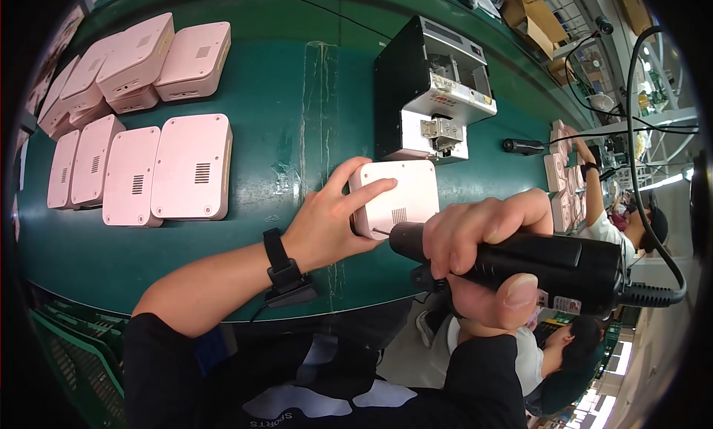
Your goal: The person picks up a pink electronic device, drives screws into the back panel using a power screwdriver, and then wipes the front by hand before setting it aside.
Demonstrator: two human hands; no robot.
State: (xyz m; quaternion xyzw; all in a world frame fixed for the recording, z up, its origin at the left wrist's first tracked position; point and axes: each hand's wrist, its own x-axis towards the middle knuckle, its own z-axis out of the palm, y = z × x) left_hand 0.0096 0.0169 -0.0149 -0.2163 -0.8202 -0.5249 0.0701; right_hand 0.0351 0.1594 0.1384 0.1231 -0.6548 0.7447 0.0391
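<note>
A pale pink plastic box [414, 191] with rounded corners, a slotted vent and corner holes lies on the green table in front of me. My left hand [321, 219] is closed around its left side, with one finger lying across the top face. My right hand [486, 243] is wrapped round a black corded electric screwdriver [568, 262], held nearly level. Its thin bit [381, 231] points at the box's near left corner hole; whether it touches a screw is too small to tell.
A black and silver screw feeder machine [438, 95] stands just beyond the box. Several similar pink boxes [191, 169] sit in groups at the left, some stacked. Another black tool [523, 146] lies at the right, near a co-worker's arm [594, 184]. The screwdriver's cable [631, 132] loops upward.
</note>
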